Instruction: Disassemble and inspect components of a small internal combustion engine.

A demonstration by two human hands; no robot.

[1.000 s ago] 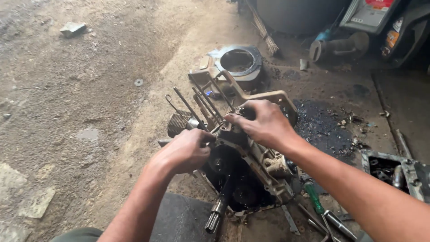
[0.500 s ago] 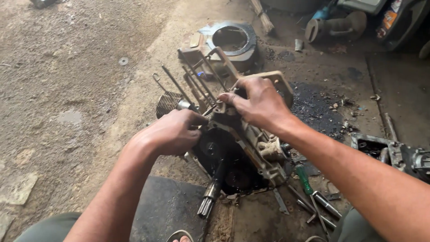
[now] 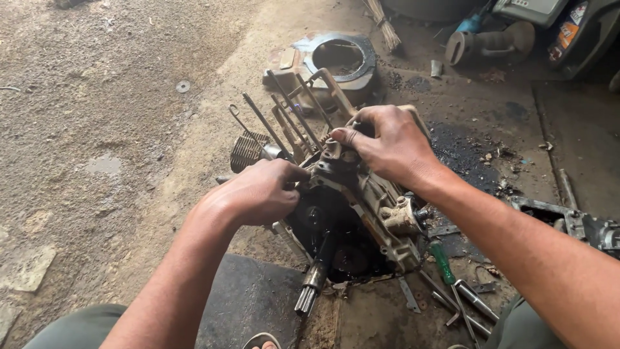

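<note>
Your two hands are both on the dirty engine case [image 3: 361, 213], which sits on the ground right in front of you, partly on a dark mat [image 3: 252, 304]. It lies low and close between your knees, so you can lean over it and push down from above.

Your left hand [image 3: 258, 194] is curled shut around the left edge of the engine case. It looks like it is there to keep the case from sliding or tipping. Your right hand [image 3: 387, 145] comes in from the top, and its fingers pinch a small round metal part [image 3: 339, 155] at the upper end of the case. The fingers are bent tight on it.

A thick shaft [image 3: 313, 281] sticks out of the case toward you, and long thin rods [image 3: 284, 119] stick out the far side, pointing away. A finned metal piece [image 3: 247, 150] lies just beside the rods.

A green-handled screwdriver [image 3: 444, 262] and some metal tools [image 3: 465, 300] lie by your right arm, near enough to grab quickly. A round metal ring part [image 3: 339, 58] rests farther off, past the rods. Black oil [image 3: 465, 152] stains the ground to the right of the case.
</note>
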